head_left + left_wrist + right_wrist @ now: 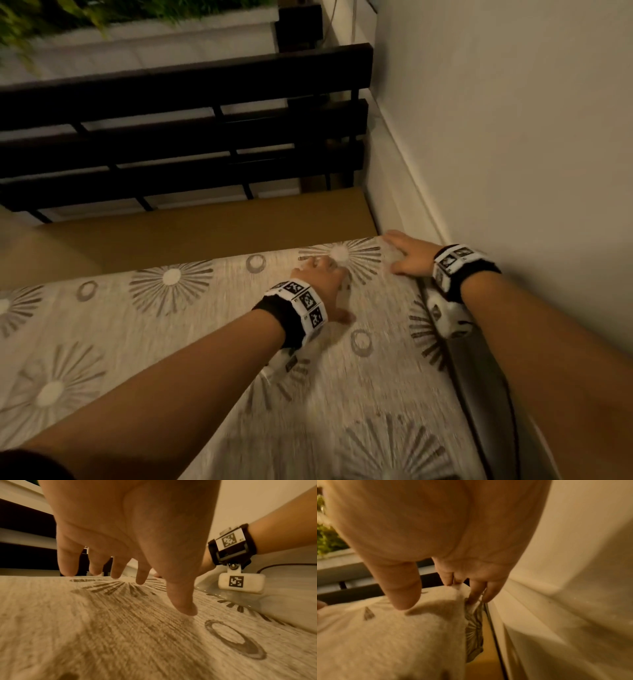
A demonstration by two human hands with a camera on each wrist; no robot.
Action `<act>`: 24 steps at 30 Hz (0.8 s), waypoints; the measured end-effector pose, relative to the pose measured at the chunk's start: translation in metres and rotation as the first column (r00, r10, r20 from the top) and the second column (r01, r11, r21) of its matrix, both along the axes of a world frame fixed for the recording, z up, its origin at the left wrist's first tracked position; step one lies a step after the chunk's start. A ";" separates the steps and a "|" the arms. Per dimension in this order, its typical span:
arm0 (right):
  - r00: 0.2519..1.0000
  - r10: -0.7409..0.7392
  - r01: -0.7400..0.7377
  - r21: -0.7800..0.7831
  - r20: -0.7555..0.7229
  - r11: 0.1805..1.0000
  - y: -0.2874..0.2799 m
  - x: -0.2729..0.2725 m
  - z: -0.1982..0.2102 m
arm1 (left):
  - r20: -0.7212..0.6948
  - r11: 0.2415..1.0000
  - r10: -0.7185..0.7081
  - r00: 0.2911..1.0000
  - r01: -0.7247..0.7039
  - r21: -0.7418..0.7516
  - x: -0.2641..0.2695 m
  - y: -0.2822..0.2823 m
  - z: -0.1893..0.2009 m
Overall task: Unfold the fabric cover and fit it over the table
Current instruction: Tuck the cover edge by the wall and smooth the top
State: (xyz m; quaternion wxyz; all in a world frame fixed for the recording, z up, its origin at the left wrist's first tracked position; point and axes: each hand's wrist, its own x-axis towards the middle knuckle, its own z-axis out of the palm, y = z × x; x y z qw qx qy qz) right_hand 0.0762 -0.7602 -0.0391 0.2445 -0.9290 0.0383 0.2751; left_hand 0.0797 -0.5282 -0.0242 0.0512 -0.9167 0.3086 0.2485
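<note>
A beige fabric cover [205,342] printed with grey starbursts and rings lies spread over the table, which is hidden beneath it. My left hand [334,291] rests on the cover near its far edge. Its fingers are straight and spread, and their tips touch the cloth [120,635] in the left wrist view [152,588]. My right hand [399,253] lies on the cover's far right corner by the wall. In the right wrist view its fingers [476,592] press over the corner, where the cloth [385,635] hangs down in folds, and the thumb [404,595] stays on top.
A white wall [513,137] runs close along the right side, with a narrow dark gap [479,377] between it and the cover. A dark slatted railing [171,137] stands beyond a tan surface [222,226] at the far edge. Green plants [51,17] show at the top left.
</note>
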 end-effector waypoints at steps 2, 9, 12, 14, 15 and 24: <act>0.994 -0.066 0.067 0.001 -0.090 0.998 -0.005 -0.005 -0.005 | -0.056 1.000 0.002 0.998 -0.002 -0.007 -0.003 0.010 -0.004; 0.995 0.035 0.014 -0.491 0.091 0.871 0.026 -0.024 0.010 | -0.107 0.996 0.064 0.992 -0.071 -0.063 -0.013 0.016 -0.010; 0.981 0.139 -0.079 -0.379 0.133 0.922 0.084 -0.035 0.030 | -0.091 0.973 0.157 0.983 -0.170 -0.159 -0.018 0.024 -0.008; 0.974 0.160 -0.115 -0.258 0.163 0.959 0.123 -0.047 0.038 | -0.048 0.929 0.294 0.955 -0.297 -0.219 -0.022 0.046 -0.003; 0.972 0.157 -0.120 -0.207 0.174 0.971 0.138 -0.057 0.040 | -0.028 0.901 0.361 0.932 -0.356 -0.248 -0.024 0.061 0.000; 0.971 0.224 -0.218 -0.073 0.080 0.973 0.264 -0.120 0.040 | 0.071 0.656 0.750 0.658 -0.725 -0.210 -0.094 0.347 -0.007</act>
